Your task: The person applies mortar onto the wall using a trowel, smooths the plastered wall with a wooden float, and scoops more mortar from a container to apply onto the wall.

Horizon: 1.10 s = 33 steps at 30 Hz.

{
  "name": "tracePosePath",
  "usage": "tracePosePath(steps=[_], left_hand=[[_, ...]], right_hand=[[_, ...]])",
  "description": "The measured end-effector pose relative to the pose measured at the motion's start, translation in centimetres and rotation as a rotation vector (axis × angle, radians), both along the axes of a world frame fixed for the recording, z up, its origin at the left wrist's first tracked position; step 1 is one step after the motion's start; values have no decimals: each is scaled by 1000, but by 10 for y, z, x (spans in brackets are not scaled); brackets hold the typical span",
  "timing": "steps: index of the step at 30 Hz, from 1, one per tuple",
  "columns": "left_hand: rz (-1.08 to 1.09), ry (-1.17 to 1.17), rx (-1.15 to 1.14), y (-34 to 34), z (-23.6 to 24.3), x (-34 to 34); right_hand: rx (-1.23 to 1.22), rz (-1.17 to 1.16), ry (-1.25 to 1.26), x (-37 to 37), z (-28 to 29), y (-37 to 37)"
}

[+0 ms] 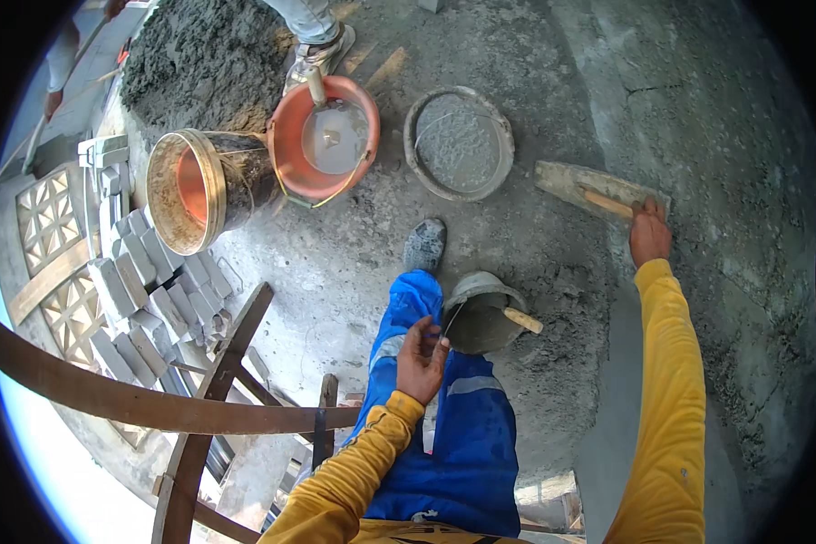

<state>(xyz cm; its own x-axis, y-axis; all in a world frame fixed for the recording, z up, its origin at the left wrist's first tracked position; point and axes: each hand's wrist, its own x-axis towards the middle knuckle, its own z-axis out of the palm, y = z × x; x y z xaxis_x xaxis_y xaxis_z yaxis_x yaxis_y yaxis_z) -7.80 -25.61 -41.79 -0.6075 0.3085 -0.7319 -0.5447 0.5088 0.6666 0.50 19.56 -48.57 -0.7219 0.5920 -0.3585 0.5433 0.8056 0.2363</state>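
Observation:
My right hand [650, 238], out to the right, is closed on the near end of a wooden float [560, 179] that lies against the rough grey mortar surface. The float is a long, cement-stained board with a pale wooden handle. In front of my thighs, my left hand [420, 364] hangs with its fingers half curled and apart. No held thing shows in it. Close beside it is a small grey bucket [485, 283] with wet mortar inside and a light-handled tool [522, 319] across its rim. The bucket's thin wire handle passes near my left fingertips; contact cannot be made out.
Ahead stand a round basin of wet cement [413, 127], an orange bucket of cloudy water [279, 136] and a tipped dirty pail [216, 204]. Grey blocks [113, 286] and wooden bars [190, 408] crowd the left. A person's shoe [334, 50] stands near a mortar heap [199, 68].

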Motion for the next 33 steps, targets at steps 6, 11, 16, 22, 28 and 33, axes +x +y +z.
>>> tracePosePath(steps=[6, 11, 16, 22, 28, 33], left_hand=[[-252, 246, -251, -20, -30, 18], [-331, 260, -349, -11, -75, 26], [-322, 94, -283, 8, -86, 39], [-343, -3, -284, -1, -88, 33], [-406, 20, -361, -28, -128, 45], [-608, 15, -572, -22, -174, 58]], right_hand=[[-342, 11, 297, 19, -1, -110], [-708, 104, 31, 73, -73, -243], [-413, 312, -186, 144, -153, -310], [-454, 388, -446, 124, -168, -324], [-585, -33, -396, 111, -85, -303], [-720, -186, -373, 83, 32, -235]])
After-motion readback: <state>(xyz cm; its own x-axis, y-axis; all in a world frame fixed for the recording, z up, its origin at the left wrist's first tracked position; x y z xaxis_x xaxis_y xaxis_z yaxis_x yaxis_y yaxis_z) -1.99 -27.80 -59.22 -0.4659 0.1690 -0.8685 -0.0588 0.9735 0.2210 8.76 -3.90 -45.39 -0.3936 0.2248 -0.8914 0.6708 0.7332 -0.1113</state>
